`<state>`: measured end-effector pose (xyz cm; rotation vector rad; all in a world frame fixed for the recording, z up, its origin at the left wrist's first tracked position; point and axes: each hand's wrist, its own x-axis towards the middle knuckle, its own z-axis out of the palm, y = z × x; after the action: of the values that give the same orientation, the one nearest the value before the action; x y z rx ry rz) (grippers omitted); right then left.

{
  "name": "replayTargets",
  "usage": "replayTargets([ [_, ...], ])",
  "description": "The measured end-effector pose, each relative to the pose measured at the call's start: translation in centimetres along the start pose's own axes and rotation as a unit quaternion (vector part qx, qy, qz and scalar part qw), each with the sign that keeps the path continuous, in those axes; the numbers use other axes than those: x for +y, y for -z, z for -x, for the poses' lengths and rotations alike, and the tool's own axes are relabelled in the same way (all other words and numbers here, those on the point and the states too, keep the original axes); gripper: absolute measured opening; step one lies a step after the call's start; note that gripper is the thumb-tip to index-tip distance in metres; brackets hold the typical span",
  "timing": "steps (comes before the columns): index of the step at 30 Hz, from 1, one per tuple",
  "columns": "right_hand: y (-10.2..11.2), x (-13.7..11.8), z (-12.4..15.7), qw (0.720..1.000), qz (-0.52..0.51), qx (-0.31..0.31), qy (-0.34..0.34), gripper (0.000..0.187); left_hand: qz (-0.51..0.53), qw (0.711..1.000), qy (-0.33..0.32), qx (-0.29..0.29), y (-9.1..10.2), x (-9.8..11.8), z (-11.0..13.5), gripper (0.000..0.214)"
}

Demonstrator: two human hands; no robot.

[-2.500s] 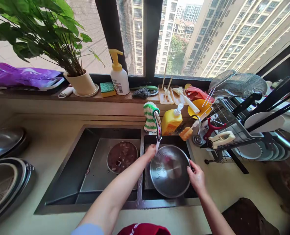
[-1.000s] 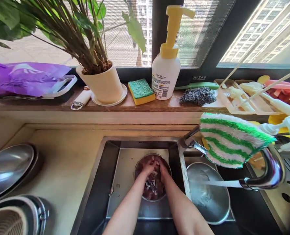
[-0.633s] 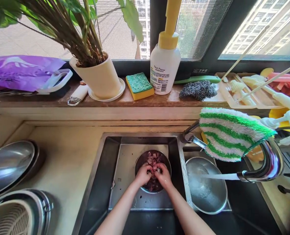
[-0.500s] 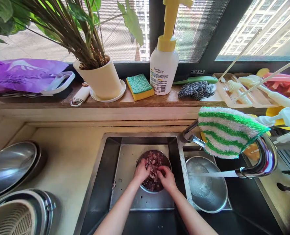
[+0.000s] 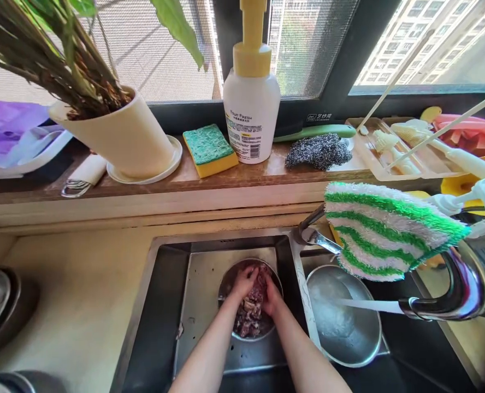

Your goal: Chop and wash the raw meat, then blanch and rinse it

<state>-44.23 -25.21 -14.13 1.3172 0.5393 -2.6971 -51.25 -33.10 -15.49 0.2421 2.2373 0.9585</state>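
Note:
A round metal bowl (image 5: 223,281) stands in the left sink basin (image 5: 203,273), with chopped dark red meat (image 5: 249,314) in it. From the left, my left hand (image 5: 244,282) curls its fingers over the far part of the meat. Opposite it, my right hand (image 5: 272,295) cups the right side of the pile. Between them the two hands gather a clump of meat pieces. My fingertips are partly hidden in the meat.
Water runs from the faucet (image 5: 451,307) into a metal bowl (image 5: 349,349) in the right basin. A striped cloth (image 5: 390,234) drapes over the faucet. On the ledge stand a pump bottle (image 5: 250,109), a sponge (image 5: 210,150), a steel scourer (image 5: 318,152) and a potted plant (image 5: 123,136).
Both hands have moved deeper and closer together, gathering the meat into a clump toward the bowl's far side. The view has shifted to the right and nearer.

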Motion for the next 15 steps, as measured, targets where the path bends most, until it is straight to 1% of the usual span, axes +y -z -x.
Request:
replayTargets([
  [1,0.0,0.2,0.3,1.0,-0.005,0.005,0.03,0.033,0.01,1.0,-0.013,0.01,-0.1,-0.1,0.6,0.043],
  [3,-0.2,0.6,1.2,0.996,0.001,0.024,0.085,0.035,0.039,0.997,-0.044,0.047,-0.4,0.0,2.1,0.043],
  [5,-0.6,1.2,2.3,0.99,0.022,0.043,0.133,0.04,0.085,0.987,-0.08,0.114,-0.6,0.3,3.8,0.04],
  [7,-1.2,1.7,3.6,0.987,0.039,0.048,0.147,0.042,0.124,0.967,-0.117,0.187,-0.6,0.8,5.6,0.036],
  [8,-1.5,2.0,4.3,0.987,0.042,0.044,0.15,0.042,0.134,0.959,-0.132,0.214,-0.5,1.1,6.4,0.034],
  [10,-2.3,2.3,5.7,0.986,0.044,0.033,0.16,0.042,0.133,0.949,-0.15,0.244,0.0,1.8,8.0,0.03],
  [12,-3.2,2.4,7.2,0.981,0.051,0.024,0.185,0.041,0.131,0.941,-0.171,0.263,0.7,2.7,9.3,0.029],
  [15,-4.9,2.2,9.8,0.972,0.074,0.005,0.222,0.041,0.138,0.918,-0.212,0.307,2.0,4.5,11.2,0.026],
])
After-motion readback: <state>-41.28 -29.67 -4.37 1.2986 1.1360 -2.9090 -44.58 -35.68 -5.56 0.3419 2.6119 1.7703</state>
